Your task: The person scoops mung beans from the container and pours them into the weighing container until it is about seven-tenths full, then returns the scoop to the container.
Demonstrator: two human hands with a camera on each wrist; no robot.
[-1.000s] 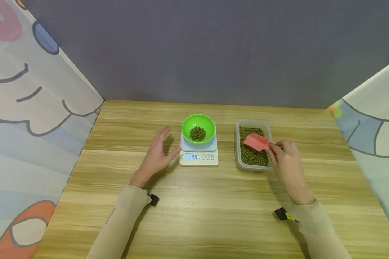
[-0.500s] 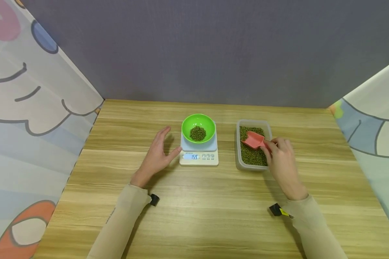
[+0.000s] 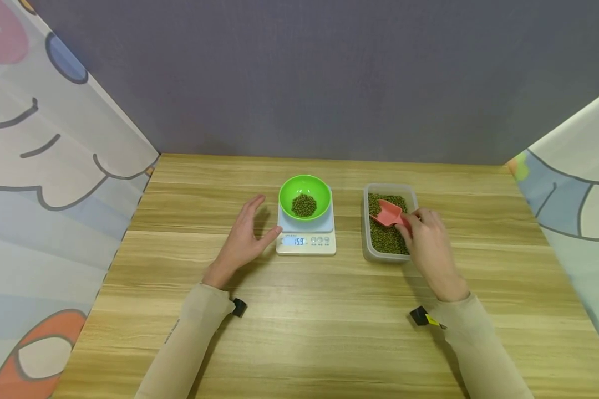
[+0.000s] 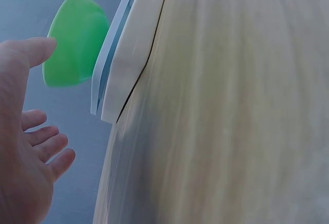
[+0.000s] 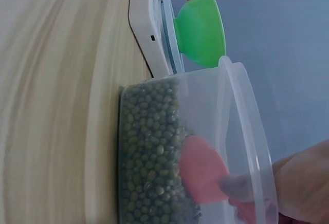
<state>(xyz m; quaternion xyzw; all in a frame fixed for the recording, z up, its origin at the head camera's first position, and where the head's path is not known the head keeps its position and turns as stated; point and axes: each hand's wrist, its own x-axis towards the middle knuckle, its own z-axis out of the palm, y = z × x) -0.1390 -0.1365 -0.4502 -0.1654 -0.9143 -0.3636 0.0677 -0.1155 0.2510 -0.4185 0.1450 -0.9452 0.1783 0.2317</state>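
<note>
Right hand (image 3: pixel 431 249) pinches the scoop (image 3: pixel 390 214) within tub walls (image 3: pixel 386 257), apart from scale (image 3: pixel 306 250).

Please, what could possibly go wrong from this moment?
The right hand holds the pink scoop inside the tub; green beans might spill onto the table during lifting.
The left hand is very near the scale; a bump could shift it or tip the green bowl.

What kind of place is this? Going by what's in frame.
Probably a small staged tabletop booth rather than a working kitchen: a wood-grain table with a grey panel behind, cartoon prints on both sides, and a scale set out on top.
</note>
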